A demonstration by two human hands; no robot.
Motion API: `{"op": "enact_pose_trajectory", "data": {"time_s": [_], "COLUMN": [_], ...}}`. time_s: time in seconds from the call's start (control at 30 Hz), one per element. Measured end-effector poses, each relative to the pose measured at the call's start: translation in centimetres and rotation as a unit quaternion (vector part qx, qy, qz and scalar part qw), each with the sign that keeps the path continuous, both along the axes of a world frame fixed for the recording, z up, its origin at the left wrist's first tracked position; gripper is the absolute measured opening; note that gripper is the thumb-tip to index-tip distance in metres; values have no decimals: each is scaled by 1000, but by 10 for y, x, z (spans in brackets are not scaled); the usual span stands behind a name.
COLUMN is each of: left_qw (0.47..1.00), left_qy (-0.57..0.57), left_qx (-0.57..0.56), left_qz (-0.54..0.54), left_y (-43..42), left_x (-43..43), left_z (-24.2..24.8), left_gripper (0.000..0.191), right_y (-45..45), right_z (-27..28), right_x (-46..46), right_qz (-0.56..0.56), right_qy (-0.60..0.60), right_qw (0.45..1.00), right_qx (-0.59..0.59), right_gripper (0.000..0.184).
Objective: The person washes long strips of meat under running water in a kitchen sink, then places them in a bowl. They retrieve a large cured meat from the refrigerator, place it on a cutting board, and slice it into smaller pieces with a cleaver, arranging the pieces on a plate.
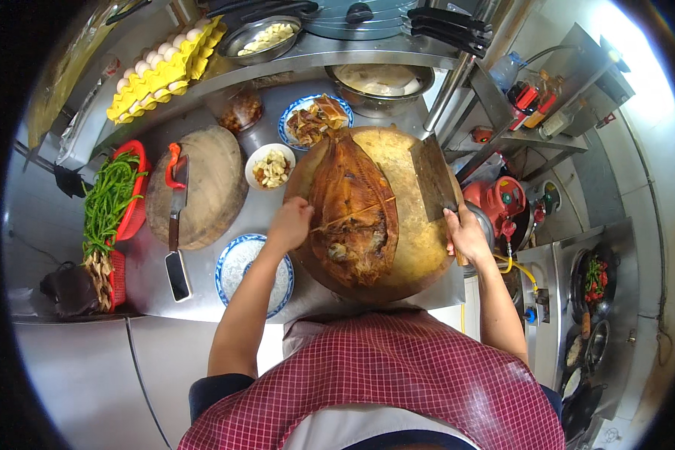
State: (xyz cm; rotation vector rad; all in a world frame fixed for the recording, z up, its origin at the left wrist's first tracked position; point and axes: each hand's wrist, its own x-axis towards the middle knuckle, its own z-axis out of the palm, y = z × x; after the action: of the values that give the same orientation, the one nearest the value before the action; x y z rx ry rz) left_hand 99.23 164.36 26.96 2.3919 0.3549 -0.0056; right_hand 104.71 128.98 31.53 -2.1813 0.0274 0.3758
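A flattened, browned cured bird, probably a duck (pixel 353 225), lies on a round wooden chopping block (pixel 413 259). A thin stick (pixel 360 212) runs across its body. My left hand (pixel 291 224) is at the bird's left edge, by the stick's end, with its fingers curled in; whether they pinch anything cannot be made out. In my right hand (pixel 468 233) is the wooden handle of a cleaver (pixel 432 177), its broad blade over the block's right side, apart from the bird.
Behind the block are a plate of chopped meat (pixel 318 121) and a bowl of garlic (pixel 271 166). Leftward lie a blue-rimmed plate (pixel 236 270), a second board (pixel 216 185) bearing a knife (pixel 177 202) and red pepper, a phone (pixel 178 275), and a basket of green peppers (pixel 138 205). A shelf (pixel 365 53) overhangs.
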Motion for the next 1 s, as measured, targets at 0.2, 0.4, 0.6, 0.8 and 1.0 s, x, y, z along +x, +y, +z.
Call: {"op": "enact_pose_trajectory", "data": {"time_s": [0.2,0.4,0.6,0.8,1.0], "left_qw": [949,972,980,982,984], "left_qy": [-252,-106,-138,-118,-93], "left_qx": [141,153,81,91,88], "left_qz": [-129,-146,-120,-117,-127], "left_y": [-53,-98,-94,-92,-92], "left_x": [4,22,22,25,25], "left_z": [17,8,-1,-4,-1], "left_gripper": [14,16,11,8,8], "right_y": [5,16,49,85,89], "right_z": [-1,12,52,28,43], "right_x": [3,-8,-17,-9,0], "right_qz": [33,58,77,163,181], "right_qy": [0,-105,-261,-177,-96], "right_qw": [999,991,962,965,974], "right_qx": [-8,-58,36,-101,-97], "right_gripper": [31,33,24,29,28]}}
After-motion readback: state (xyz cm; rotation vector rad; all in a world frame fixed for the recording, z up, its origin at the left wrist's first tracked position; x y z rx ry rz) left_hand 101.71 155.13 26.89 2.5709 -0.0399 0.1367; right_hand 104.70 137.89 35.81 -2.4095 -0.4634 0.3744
